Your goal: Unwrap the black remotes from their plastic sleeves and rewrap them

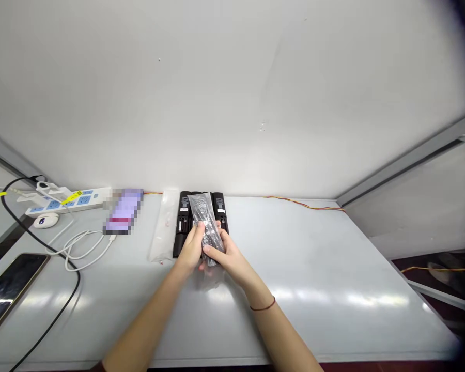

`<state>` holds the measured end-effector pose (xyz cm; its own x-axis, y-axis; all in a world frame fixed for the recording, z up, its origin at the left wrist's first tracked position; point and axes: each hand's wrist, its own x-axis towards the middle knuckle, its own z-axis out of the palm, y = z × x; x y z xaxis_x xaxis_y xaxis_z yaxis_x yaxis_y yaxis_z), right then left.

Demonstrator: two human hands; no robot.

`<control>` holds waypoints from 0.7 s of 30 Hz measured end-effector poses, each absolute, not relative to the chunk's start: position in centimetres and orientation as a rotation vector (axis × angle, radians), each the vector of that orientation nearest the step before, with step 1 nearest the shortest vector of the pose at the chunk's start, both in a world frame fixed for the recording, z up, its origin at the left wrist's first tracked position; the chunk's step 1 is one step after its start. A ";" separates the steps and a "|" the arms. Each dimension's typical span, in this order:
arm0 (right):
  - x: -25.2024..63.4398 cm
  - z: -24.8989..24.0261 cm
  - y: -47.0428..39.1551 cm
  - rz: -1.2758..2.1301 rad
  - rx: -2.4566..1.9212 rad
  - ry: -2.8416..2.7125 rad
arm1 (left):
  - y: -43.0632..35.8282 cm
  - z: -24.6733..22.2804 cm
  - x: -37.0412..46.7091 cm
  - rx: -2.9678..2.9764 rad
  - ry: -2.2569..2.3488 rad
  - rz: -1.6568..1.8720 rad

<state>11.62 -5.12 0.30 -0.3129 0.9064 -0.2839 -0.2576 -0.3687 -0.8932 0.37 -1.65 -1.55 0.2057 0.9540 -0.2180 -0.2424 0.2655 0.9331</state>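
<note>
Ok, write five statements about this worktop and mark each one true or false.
1. The left hand and right hand both hold a bagged remote. True.
2. The dark red band circles the left wrist. False: it circles the right wrist.
3. A flat plastic bag lies to the left of the black remotes. True.
4. The power strip lies to the right of both hands. False: it lies to their left.
5. The lit phone has a white cable at its near end. True.
</note>
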 end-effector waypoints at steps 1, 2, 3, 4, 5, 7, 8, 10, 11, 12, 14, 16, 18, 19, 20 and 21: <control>11.5 0.0 -5.2 1.831 -1.044 -0.953 | -1.6 -1.4 0.5 0.814 0.962 1.050; 11.4 -0.2 -5.3 1.876 -1.024 -0.942 | -1.6 -1.3 0.5 0.721 0.934 1.074; 11.4 -0.4 -5.5 1.920 -1.003 -0.937 | -1.5 -1.1 0.5 0.642 0.920 1.091; 11.3 -0.5 -5.6 1.958 -0.984 -0.932 | -1.4 -1.0 0.5 0.585 0.922 1.100; 11.2 -0.5 -5.7 1.987 -0.971 -0.926 | -1.3 -0.8 0.3 0.538 0.926 1.091; 10.9 -0.7 -6.0 2.026 -0.969 -0.909 | -1.1 -0.3 -0.1 0.462 0.919 1.049; 10.7 -0.8 -6.1 2.038 -0.972 -0.895 | -1.0 -0.1 -0.3 0.433 0.903 1.023; 10.4 -1.0 -6.3 2.050 -0.975 -0.869 | -0.9 0.5 -0.8 0.400 0.840 0.971; 10.2 -1.1 -6.3 2.054 -0.976 -0.859 | -0.8 0.7 -1.0 0.397 0.799 0.955; 10.1 -1.2 -6.4 2.060 -0.976 -0.849 | -0.8 1.0 -1.2 0.402 0.755 0.943; 10.0 -1.3 -6.5 2.080 -0.980 -0.829 | -0.8 1.4 -1.5 0.427 0.667 0.926; 10.0 -1.2 -6.6 2.095 -0.979 -0.807 | -0.8 1.6 -1.7 0.455 0.600 0.929; 10.1 -1.0 -6.6 2.106 -0.963 -0.785 | -0.7 1.8 -1.7 0.476 0.563 0.934; 10.2 -0.9 -6.6 2.114 -0.952 -0.776 | -0.6 1.9 -1.7 0.482 0.554 0.942; 10.2 -0.8 -6.6 2.126 -0.943 -0.771 | -0.5 2.0 -1.6 0.485 0.548 0.960; 10.3 -0.8 -6.6 2.141 -0.935 -0.770 | -0.4 2.2 -1.5 0.485 0.542 0.989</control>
